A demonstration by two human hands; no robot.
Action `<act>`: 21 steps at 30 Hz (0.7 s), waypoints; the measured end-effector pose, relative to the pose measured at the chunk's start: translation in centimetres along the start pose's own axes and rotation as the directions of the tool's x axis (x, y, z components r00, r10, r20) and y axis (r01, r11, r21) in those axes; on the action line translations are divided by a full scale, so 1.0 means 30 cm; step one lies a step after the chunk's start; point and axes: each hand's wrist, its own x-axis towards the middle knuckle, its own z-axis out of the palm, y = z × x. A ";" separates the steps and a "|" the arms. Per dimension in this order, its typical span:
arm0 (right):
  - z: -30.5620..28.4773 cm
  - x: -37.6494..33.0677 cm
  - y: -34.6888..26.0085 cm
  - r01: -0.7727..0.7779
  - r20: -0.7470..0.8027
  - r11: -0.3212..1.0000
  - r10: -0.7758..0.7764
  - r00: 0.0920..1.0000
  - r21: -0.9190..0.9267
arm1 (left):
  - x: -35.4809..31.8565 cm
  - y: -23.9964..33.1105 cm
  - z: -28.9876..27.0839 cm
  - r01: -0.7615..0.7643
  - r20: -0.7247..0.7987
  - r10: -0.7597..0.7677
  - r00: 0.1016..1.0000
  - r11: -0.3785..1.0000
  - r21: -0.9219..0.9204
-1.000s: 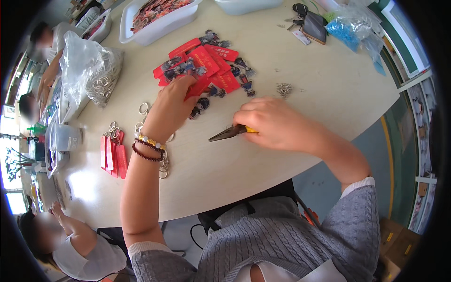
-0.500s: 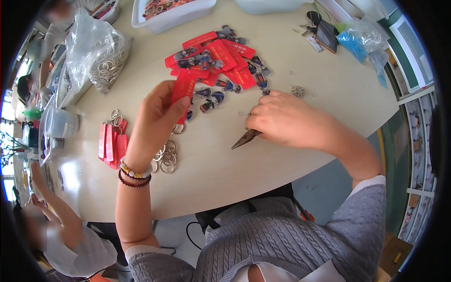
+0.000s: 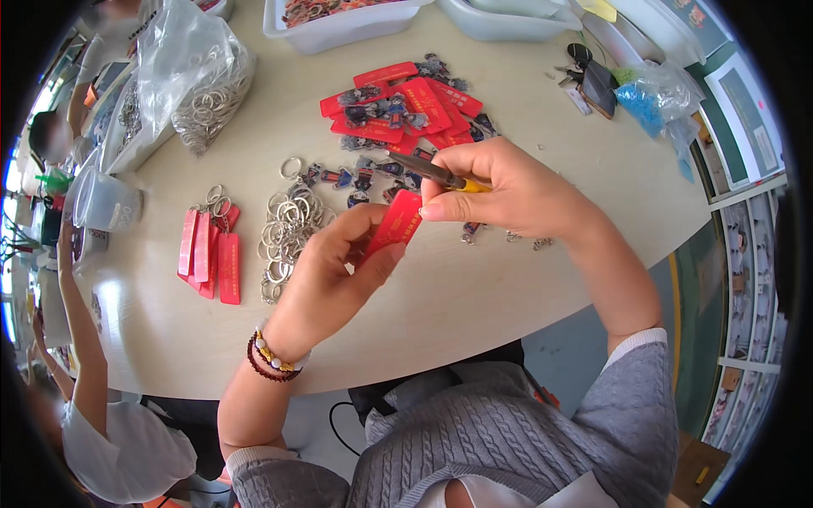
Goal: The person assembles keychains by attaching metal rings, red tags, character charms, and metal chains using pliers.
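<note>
- While both hands work above the round pale wooden table [image 3: 474, 279], larger stock sits along its far side: a clear plastic bag of metal split rings [image 3: 199, 80] at far left and a white plastic tray [image 3: 339, 21] at the top edge.
- Unfinished pile of red rectangular tags and small figure charms [image 3: 402, 110] lies mid-table; loose silver split rings [image 3: 288, 233] heap beside it.
- Finished-looking red tags with rings attached [image 3: 207, 254], only a few, lie left: judged early in the batch.
- Left hand [image 3: 326, 284] pinches one red rectangular tag [image 3: 396, 224], raised off the table.
- Right hand [image 3: 517, 190] is closed around yellow-handled dark pliers [image 3: 428, 172], tips pointing left above that tag.
</note>
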 end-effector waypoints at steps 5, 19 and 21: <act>-0.003 0.000 -0.010 -0.076 0.023 0.997 0.077 0.997 -0.020 | -0.008 0.015 -0.008 -0.044 0.044 0.037 0.998 0.985 0.167; 0.015 0.010 0.022 -0.017 0.104 1.000 0.017 0.994 -0.006 | 0.006 -0.013 0.012 -0.457 -0.021 0.564 0.826 0.691 0.560; 0.030 0.027 0.005 -0.022 0.102 1.000 0.020 0.995 0.018 | 0.007 -0.002 0.021 -0.419 -0.101 0.613 0.784 0.642 0.642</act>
